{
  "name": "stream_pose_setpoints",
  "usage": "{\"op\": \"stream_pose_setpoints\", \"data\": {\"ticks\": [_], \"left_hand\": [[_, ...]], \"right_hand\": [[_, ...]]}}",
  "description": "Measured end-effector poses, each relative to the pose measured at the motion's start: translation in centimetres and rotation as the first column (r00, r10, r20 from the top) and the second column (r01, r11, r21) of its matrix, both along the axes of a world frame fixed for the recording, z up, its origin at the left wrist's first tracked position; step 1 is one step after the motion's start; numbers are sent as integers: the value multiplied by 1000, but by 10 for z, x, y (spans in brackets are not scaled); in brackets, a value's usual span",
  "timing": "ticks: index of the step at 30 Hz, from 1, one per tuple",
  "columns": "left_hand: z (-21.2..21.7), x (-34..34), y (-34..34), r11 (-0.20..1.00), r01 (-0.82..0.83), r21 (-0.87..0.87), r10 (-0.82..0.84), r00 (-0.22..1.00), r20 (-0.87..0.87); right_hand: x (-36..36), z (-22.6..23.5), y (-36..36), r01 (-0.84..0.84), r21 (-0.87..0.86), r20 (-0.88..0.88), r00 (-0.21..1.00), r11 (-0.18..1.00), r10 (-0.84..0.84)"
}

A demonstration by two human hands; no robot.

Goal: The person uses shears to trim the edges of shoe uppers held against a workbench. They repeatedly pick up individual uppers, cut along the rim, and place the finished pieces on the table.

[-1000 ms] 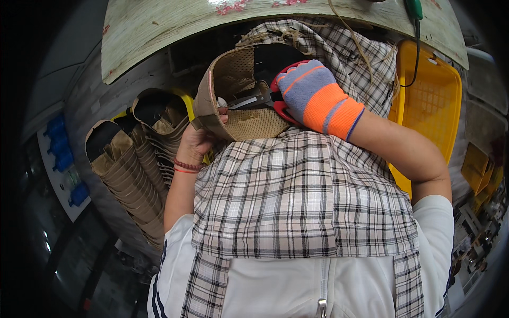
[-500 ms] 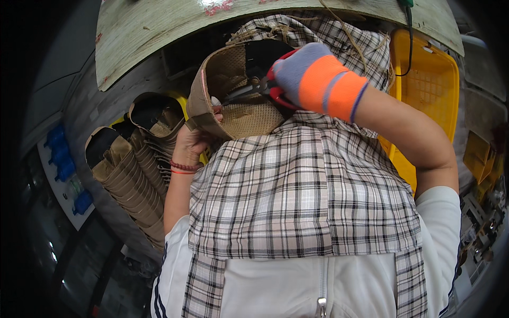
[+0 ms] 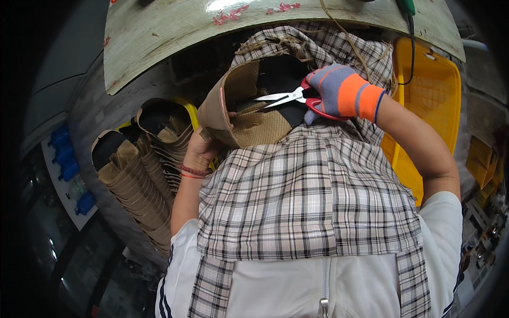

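Note:
My bare left hand (image 3: 202, 144) grips the near left side of a brown fabric shell (image 3: 212, 112), shaped like a cap or a wide cuff. Tan mesh and black material line its inside; a fingertip shows at the inner wall, while the other fingers are mostly hidden. In a grey and orange glove, my right hand (image 3: 339, 90) holds red-handled scissors (image 3: 298, 95). Their silver blades are parted and point left into the shell's opening, beside a loose-looking tan strip (image 3: 253, 108). The shell rests against the plaid apron (image 3: 270, 196) on my lap.
Nested stacks of similar brown shells (image 3: 135, 177) stand at the left, by a yellow basket rim (image 3: 190, 111). A pale table (image 3: 164, 40) crosses the far side. At the right is a yellow crate (image 3: 442, 106), with a black cord (image 3: 411, 53) hanging near it.
The scissors have drawn back to the right, and their blades, earlier deeper inside the shell, now show parted. The shell sits slightly lower and further right in view.

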State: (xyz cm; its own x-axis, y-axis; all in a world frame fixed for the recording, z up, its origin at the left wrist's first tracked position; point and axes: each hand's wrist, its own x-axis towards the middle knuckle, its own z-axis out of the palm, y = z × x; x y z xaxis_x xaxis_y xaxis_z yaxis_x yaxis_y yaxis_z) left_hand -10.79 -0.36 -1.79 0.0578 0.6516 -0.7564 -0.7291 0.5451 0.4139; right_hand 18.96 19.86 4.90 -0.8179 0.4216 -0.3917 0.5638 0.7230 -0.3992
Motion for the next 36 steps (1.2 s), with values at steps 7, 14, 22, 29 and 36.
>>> {"op": "stream_pose_setpoints", "data": {"ticks": [7, 14, 22, 29, 36], "left_hand": [[-9, 2, -2, 999, -53, 0, 53, 999, 11], [-12, -3, -2, 998, -67, -5, 67, 993, 98], [-5, 6, 2, 999, -43, 29, 42, 999, 28], [-23, -3, -7, 998, -46, 42, 43, 998, 56], [-24, -4, -6, 999, -30, 21, 30, 999, 32]], "right_hand": [[-16, 1, -1, 1, -146, 172, 985, 989, 25], [-28, 5, 6, -51, -196, 365, 923, 979, 121], [-39, 28, -6, -21, -173, 255, 965, 985, 65], [-61, 27, -10, -116, -161, 303, 939, 980, 160], [-65, 33, -9, -137, -181, 341, 920, 974, 193]]}}
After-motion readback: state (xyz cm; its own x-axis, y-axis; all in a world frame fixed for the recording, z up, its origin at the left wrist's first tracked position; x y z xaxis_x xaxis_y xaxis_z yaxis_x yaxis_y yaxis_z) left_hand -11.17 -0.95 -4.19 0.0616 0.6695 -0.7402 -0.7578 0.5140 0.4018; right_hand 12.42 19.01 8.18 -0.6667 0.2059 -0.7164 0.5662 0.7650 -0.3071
